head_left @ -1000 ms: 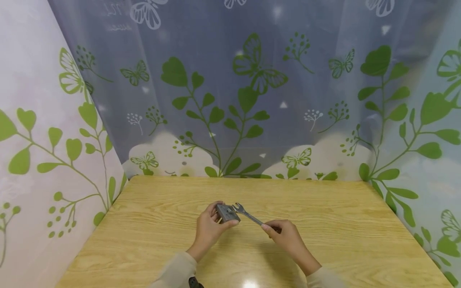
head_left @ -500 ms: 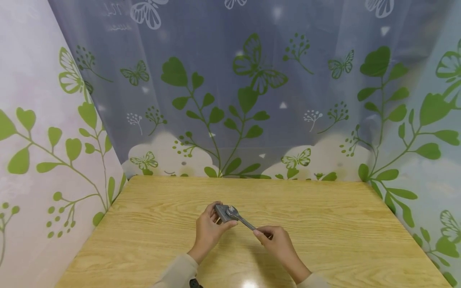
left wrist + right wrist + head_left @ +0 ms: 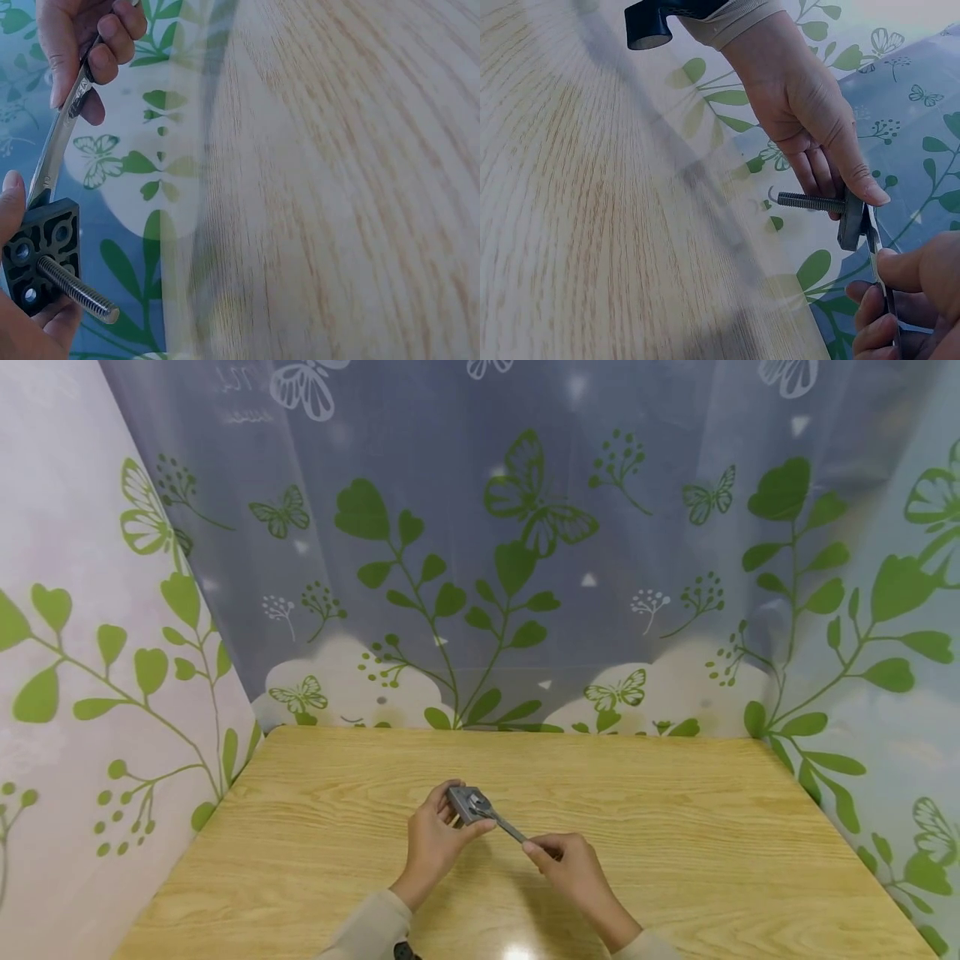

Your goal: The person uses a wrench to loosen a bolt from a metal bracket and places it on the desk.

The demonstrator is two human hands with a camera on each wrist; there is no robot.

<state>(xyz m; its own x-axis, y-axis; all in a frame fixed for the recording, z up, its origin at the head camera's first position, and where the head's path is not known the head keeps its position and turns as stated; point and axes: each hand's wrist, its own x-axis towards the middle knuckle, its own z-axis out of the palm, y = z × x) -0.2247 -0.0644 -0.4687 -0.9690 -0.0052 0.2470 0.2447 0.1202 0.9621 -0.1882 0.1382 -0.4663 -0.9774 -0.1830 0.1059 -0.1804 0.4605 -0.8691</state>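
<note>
My left hand (image 3: 433, 847) grips a small dark grey square block (image 3: 460, 807) by its edges, above the table. From the underside of the block a threaded bolt (image 3: 79, 290) sticks out, plain in both wrist views. The right hand (image 3: 573, 872) pinches the shank of a steel wrench (image 3: 510, 829) between thumb and fingers. At the block's upper face, the wrench's open end sits around the metal piece at the center. In the right wrist view the wrench lies nearly flat along the block (image 3: 850, 225), and the left thumb rests close to its head.
A wood-grain table (image 3: 315, 793) extends beneath both hands. Patterned curtains (image 3: 420, 527) with leaves and butterflies stand around its back and sides. A dark device (image 3: 649, 26) is strapped at the left wrist, next to the sleeve.
The wrench's open end has moved left from beside the block onto its upper face, around the center piece. My right hand has shifted left and slightly nearer; the left hand has hardly moved.
</note>
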